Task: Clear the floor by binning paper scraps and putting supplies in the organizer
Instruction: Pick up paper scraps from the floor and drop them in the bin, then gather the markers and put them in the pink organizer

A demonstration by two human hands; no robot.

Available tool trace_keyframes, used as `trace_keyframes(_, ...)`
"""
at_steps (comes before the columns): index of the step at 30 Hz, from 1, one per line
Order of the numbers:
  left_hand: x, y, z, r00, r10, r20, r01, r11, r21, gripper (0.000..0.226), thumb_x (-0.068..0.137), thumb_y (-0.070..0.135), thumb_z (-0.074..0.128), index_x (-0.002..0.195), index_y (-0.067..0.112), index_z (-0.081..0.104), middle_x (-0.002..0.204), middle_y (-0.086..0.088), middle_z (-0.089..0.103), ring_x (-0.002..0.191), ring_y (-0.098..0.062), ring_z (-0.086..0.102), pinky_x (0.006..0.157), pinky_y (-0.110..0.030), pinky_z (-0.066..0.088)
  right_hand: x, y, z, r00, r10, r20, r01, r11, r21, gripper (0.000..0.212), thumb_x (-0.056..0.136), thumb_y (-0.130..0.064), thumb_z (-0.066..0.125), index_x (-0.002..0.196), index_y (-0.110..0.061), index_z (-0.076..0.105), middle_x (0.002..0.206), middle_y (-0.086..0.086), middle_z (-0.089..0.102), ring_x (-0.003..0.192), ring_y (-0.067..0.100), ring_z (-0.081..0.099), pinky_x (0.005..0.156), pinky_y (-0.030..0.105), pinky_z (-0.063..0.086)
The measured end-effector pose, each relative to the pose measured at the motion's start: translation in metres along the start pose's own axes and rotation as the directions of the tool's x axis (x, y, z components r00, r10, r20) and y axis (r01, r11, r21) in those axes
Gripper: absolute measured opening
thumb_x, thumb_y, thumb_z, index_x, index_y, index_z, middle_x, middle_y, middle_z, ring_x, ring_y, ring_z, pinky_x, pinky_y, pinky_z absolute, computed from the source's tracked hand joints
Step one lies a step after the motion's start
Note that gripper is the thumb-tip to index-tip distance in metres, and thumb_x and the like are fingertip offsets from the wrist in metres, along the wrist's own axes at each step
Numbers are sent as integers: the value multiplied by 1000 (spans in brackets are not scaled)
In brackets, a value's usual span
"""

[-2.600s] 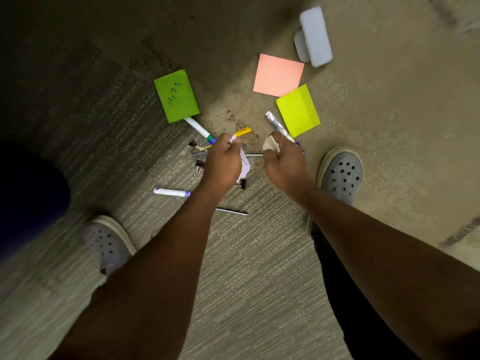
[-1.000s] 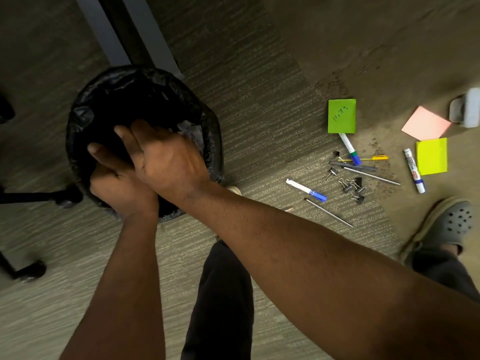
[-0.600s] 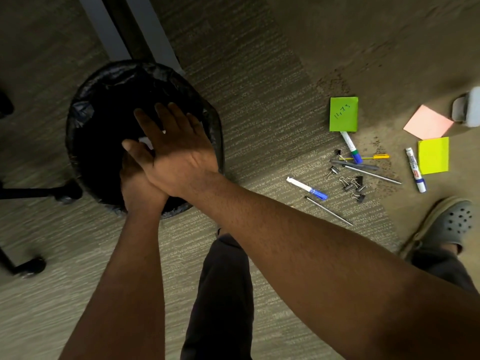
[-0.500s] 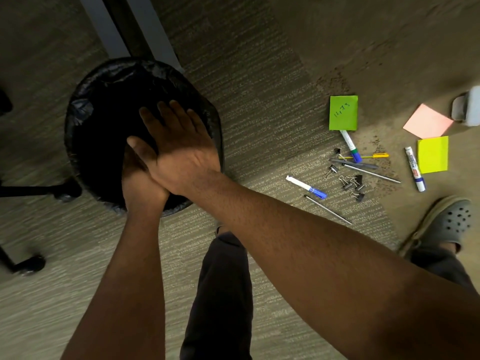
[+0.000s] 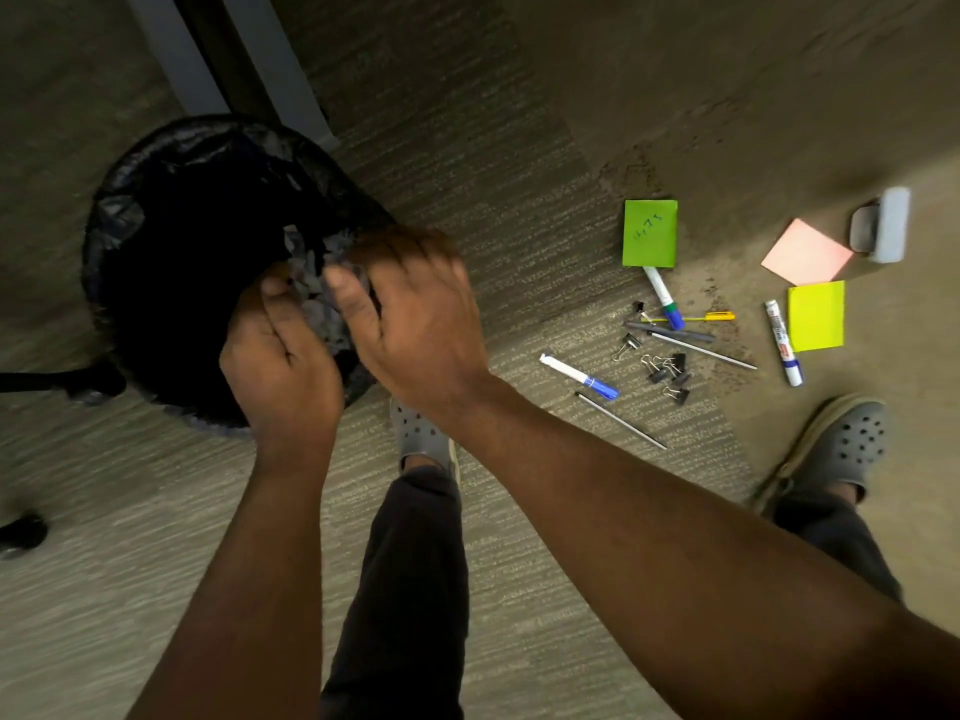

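A round bin [image 5: 111, 210] lined with a black bag stands at the left. Both my hands hover over its right rim. My left hand [image 5: 280, 366] and my right hand [image 5: 415, 324] have loosely curled fingers and hold nothing I can see. Crumpled pale paper [image 5: 311, 288] shows inside the bin between them. On the floor to the right lie a green sticky note [image 5: 649, 233], a pink note [image 5: 805, 252], a yellow note [image 5: 815, 317], three markers [image 5: 579, 376], several pens [image 5: 701, 350] and several binder clips [image 5: 665, 368].
A grey-white block [image 5: 883, 226] lies at the far right beside the pink note. My grey clogs [image 5: 841, 444] stand on the carpet. Black chair casters [image 5: 21, 532] sit at the left edge. A grey upright panel [image 5: 176, 49] rises behind the bin.
My hands were pressed flat together over the bin's middle. They have since parted, curled loosely and drawn back toward its right rim. The paper scraps gripped earlier are no longer in them.
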State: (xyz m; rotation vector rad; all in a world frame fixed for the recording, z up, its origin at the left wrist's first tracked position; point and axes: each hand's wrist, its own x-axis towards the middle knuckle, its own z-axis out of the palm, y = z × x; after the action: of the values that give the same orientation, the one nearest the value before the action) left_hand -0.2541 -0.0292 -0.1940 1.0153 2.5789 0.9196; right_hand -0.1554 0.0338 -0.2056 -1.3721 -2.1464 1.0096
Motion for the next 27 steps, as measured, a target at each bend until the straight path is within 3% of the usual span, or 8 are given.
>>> trace_keyframes(4, -30, 23, 20, 991, 134, 30, -133, 991, -26, 42, 105, 28, 34, 95, 0, 63, 80, -14, 64, 76, -23, 61, 69, -41, 49, -32, 38, -22, 992, 77, -102, -74, 997, 26, 38, 98, -36, 40, 95, -9, 66, 95, 5, 67, 95, 24, 57, 93, 41, 40)
trace_keyframes(11, -91, 57, 67, 949, 211, 235, -210, 977, -27, 33, 101, 21, 42, 91, 2, 66, 81, -9, 63, 78, -24, 60, 72, -35, 48, -92, 116, -53, 977, 199, -81, -200, 980, -7, 33, 99, -29, 41, 91, -6, 64, 91, 8, 66, 86, 28, 55, 80, 40, 45)
trace_keyframes(14, -115, 59, 90, 919, 168, 358, -184, 983, 12, 27, 99, 20, 48, 89, 3, 66, 80, -8, 62, 77, -25, 59, 70, -37, 48, -118, 154, -64, 934, 358, -19, -358, 934, 2, 28, 98, -28, 43, 94, -10, 65, 89, 4, 67, 84, 24, 55, 71, 33, 42)
trace_keyframes(19, -147, 32, 141, 813, 72, 578, -180, 975, 132, 16, 92, 17, 55, 101, 9, 66, 99, -8, 67, 93, -28, 61, 81, -36, 49, -160, 234, -61, 662, 749, 28, -749, 662, -21, 21, 93, -27, 52, 78, -15, 59, 71, 8, 65, 68, 30, 60, 52, 27, 26)
trace_keyframes(21, -158, 15, 166, 720, 82, 689, -285, 940, 186, 21, 89, 16, 57, 107, 9, 64, 108, -11, 65, 100, -31, 59, 85, -42, 49, -174, 272, -52, 466, 875, 131, -880, 473, -33, 25, 92, -28, 54, 81, -7, 64, 83, 16, 71, 80, 33, 64, 63, 32, 41)
trace_keyframes(24, -172, -10, 204, 517, 110, 849, -527, 823, 214, 33, 87, 14, 55, 120, 14, 59, 125, -11, 57, 111, -32, 53, 93, -43, 46, -188, 318, -48, 166, 948, 272, -970, 106, 220, 23, 88, -23, 59, 69, -10, 62, 80, 15, 67, 74, 33, 60, 66, 38, 44)
trace_keyframes(26, -175, -23, 228, 439, 72, 895, -630, 735, 250, 41, 85, 10, 53, 125, 15, 55, 128, -12, 53, 114, -33, 50, 93, -43, 44, -194, 349, -54, 115, 961, 251, -976, 62, 211, 23, 90, -23, 57, 70, -12, 58, 80, 15, 63, 72, 31, 62, 64, 34, 48)
trace_keyframes(27, -174, -27, 239, 427, 51, 903, -658, 703, 271, 42, 84, 7, 53, 125, 15, 54, 127, -13, 51, 114, -33, 48, 92, -44, 44, -194, 363, -60, 161, 969, 186, -985, 146, 95, 18, 91, -25, 55, 79, -13, 59, 88, 16, 65, 82, 33, 64, 73, 35, 51)
